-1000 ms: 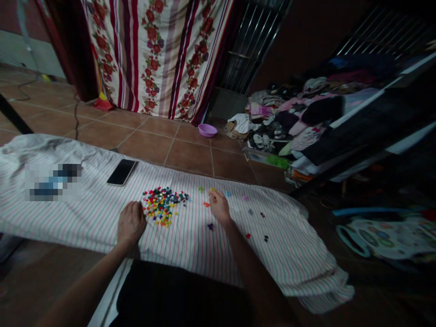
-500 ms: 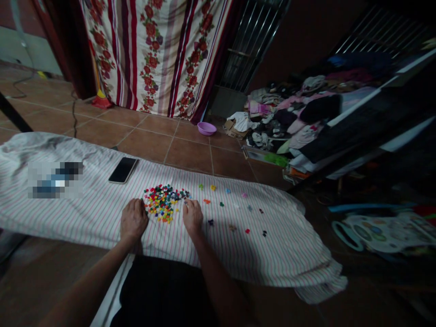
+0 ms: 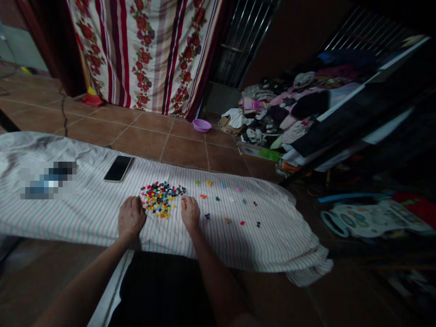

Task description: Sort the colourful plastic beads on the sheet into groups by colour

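A mixed heap of small coloured plastic pieces [image 3: 158, 200] lies on a striped cloth [image 3: 218, 245] between my hands. My left hand [image 3: 132, 215] rests at the heap's left edge, its fingers curled and pressed together; anything under them is hidden. Just right of the heap, my right hand [image 3: 190, 212] is closed with thumb against fingers, and whatever it pinches is too small to make out. Farther right sit small single-colour groups, among them yellow pieces [image 3: 209, 183], orange pieces [image 3: 203, 196], purple pieces [image 3: 207, 216], red pieces [image 3: 242, 223] and black pieces [image 3: 258, 224].
A phone [image 3: 118, 168] lies on the cloth behind my left hand, and a blurred-out item [image 3: 49, 180] is farther left. Beyond the cloth, a purple basin [image 3: 202, 126] stands on the tiled floor near a hanging curtain [image 3: 146, 54]. Clothes are heaped [image 3: 272, 109] at the back right.
The view has shifted slightly, so everything sits a little farther left. My right hand has drawn slightly away from the heap's right edge, its fingers more curled. My left hand stays by the heap.
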Motion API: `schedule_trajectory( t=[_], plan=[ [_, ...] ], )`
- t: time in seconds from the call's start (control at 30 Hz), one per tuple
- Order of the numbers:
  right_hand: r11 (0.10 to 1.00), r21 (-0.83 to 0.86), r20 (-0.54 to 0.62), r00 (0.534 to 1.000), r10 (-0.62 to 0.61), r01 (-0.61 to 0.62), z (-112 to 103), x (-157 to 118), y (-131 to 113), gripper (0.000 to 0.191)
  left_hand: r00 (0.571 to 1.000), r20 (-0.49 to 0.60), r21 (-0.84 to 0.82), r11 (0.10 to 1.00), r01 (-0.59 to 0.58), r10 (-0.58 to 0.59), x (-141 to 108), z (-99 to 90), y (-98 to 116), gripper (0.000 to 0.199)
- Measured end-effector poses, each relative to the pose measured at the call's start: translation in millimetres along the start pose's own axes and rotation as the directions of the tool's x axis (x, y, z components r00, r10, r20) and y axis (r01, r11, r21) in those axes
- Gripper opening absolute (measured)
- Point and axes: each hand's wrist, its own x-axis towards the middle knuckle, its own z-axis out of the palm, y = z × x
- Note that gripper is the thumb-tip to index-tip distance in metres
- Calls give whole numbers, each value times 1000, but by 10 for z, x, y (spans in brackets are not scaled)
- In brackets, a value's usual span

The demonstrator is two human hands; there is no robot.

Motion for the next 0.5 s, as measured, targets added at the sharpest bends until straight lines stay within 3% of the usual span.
schedule_trajectory(
  t=[0.5],
  plan=[
    [999,-25,6,999,38,-37,-5,12,-74,15,1000,2,-33,999,15,-15,-10,7,-36,29]
  ],
)
